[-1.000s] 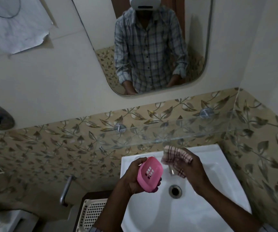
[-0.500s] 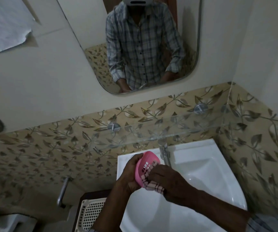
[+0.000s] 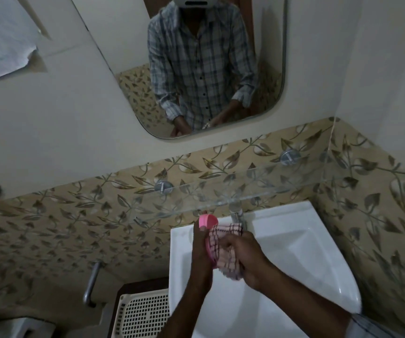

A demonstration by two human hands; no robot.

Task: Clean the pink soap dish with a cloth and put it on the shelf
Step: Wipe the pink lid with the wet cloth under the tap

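Laundry basket (image 3: 145, 313): white, perforated, lower left beside sink | Sink (image 3: 294, 252): white basin under both hands | Left hand (image 3: 200, 252): closed round pink soap dish (image 3: 207, 222), held on edge above basin | Right hand (image 3: 244, 259): fingers curled, pressing checked cloth (image 3: 224, 250) against dish | Glass shelf (image 3: 221, 191): bare, just beyond | Mirror (image 3: 265, 69): on wall above.

- The left hand (image 3: 200, 250) grips the pink soap dish (image 3: 207, 222) on edge over the white sink (image 3: 294, 252).
- The right hand (image 3: 244, 258) presses a checked cloth (image 3: 223, 242) against the dish, covering most of it.
- A tap (image 3: 237, 213) stands just behind the cloth.
- Above, a clear glass shelf (image 3: 257, 189) juts from the leaf-patterned tiles (image 3: 74, 215).
- The mirror (image 3: 196, 69) reflects a plaid shirt.
- Lower left sits what seems a perforated basket (image 3: 145, 313).
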